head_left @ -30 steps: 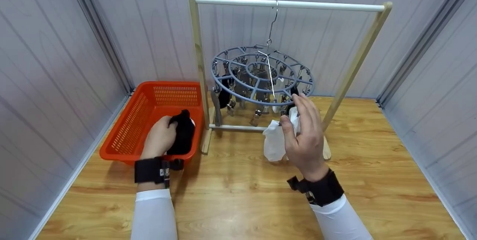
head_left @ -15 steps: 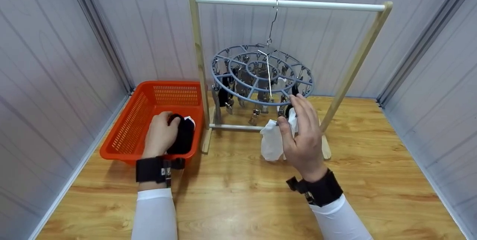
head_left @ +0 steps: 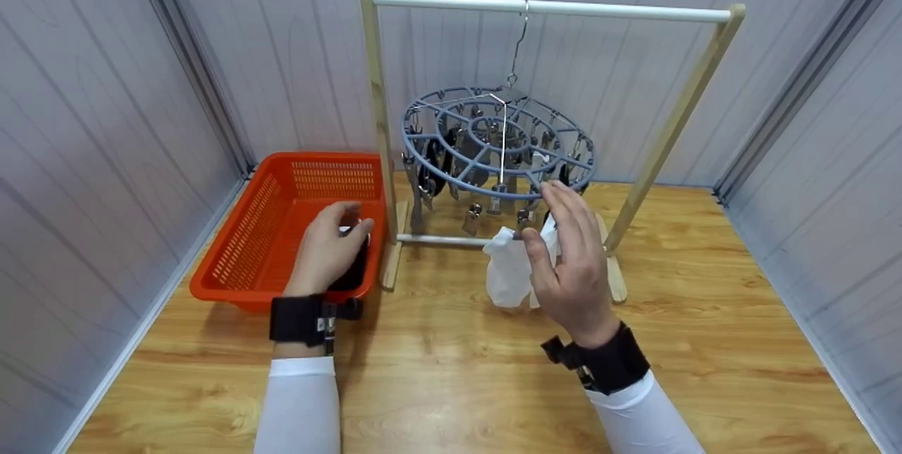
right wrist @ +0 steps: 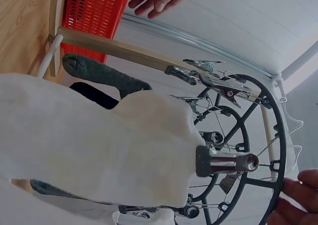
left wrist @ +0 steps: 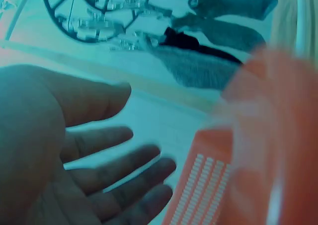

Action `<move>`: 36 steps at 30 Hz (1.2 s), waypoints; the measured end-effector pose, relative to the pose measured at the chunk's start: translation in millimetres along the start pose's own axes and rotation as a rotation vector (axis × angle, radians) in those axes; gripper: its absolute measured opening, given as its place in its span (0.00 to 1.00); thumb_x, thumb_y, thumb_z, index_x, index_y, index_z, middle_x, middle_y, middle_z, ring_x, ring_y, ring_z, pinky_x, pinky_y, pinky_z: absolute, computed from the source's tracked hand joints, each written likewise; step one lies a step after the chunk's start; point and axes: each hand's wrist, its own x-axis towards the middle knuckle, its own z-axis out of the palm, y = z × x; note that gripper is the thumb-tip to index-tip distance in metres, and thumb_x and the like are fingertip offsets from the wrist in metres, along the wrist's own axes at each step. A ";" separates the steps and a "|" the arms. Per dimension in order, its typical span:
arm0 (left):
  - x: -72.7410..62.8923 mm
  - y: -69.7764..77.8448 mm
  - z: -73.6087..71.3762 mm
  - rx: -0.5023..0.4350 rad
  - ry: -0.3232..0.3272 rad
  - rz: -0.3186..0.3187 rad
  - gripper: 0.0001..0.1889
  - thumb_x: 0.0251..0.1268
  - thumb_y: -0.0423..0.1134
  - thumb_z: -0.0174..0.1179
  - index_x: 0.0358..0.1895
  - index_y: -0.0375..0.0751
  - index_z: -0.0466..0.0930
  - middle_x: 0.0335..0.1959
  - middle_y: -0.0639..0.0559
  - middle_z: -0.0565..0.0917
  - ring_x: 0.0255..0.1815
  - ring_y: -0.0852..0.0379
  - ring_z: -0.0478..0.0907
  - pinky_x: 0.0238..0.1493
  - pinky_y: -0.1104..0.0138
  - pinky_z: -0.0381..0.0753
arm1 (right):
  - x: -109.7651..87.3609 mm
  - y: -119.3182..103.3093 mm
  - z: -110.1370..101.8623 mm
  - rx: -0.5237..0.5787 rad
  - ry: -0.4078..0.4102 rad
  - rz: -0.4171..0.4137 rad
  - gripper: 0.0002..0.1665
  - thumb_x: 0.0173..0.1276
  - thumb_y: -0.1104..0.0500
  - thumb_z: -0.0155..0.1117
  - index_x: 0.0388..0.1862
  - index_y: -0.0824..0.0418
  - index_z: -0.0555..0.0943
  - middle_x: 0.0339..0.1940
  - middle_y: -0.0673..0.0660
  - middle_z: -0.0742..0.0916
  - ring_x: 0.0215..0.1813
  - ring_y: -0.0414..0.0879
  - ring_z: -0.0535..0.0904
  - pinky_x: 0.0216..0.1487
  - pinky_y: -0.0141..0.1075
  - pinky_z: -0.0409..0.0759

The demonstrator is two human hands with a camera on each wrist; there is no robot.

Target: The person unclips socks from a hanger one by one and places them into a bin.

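My left hand (head_left: 328,246) is over the right side of the orange basket (head_left: 232,249), fingers extended. In the left wrist view its fingers hold nothing. Partly under it in the basket lies a black sock (head_left: 352,274) with a bit of white. My right hand (head_left: 574,271) is raised at the front of a round blue-grey clip hanger (head_left: 461,173), its fingertips at the outer rim, thumb apart. In the right wrist view these fingers (right wrist: 298,200) touch the rim. A white sock (head_left: 507,272) hangs beside the thumb from a metal clip (right wrist: 223,161).
The hanger hooks onto the white rail (head_left: 599,10) of a wooden stand (head_left: 669,123). Grey socks (right wrist: 102,73) and black ones hang from other clips. Several clips, such as a front metal clip (head_left: 472,220), dangle bare. Panel walls enclose the wooden table (head_left: 451,383).
My left hand has let go of the black sock and lifted toward the right. The hanger has turned, its front clips and white sock shifting left. My right hand has barely moved.
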 end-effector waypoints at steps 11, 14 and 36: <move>-6.1 20.6 17.2 -0.051 -0.094 0.154 0.18 0.83 0.44 0.68 0.65 0.37 0.87 0.56 0.45 0.90 0.55 0.47 0.84 0.60 0.50 0.82 | 3.2 1.5 -0.5 0.034 0.088 -0.013 0.27 0.78 0.66 0.63 0.73 0.75 0.79 0.74 0.70 0.83 0.79 0.69 0.74 0.84 0.57 0.65; -8.5 27.0 22.0 -0.037 -0.157 0.158 0.21 0.81 0.48 0.70 0.67 0.39 0.87 0.57 0.47 0.90 0.55 0.48 0.85 0.61 0.50 0.84 | 2.7 4.8 -0.3 0.002 0.098 0.034 0.28 0.78 0.66 0.63 0.74 0.75 0.78 0.74 0.72 0.82 0.80 0.69 0.72 0.85 0.57 0.63; -10.3 44.3 86.5 -0.171 -0.314 0.240 0.40 0.65 0.52 0.83 0.77 0.44 0.78 0.65 0.50 0.87 0.66 0.43 0.82 0.69 0.44 0.80 | -4.4 7.3 -1.4 -0.054 -0.066 0.125 0.30 0.82 0.60 0.64 0.77 0.73 0.76 0.77 0.72 0.80 0.83 0.67 0.69 0.87 0.58 0.59</move>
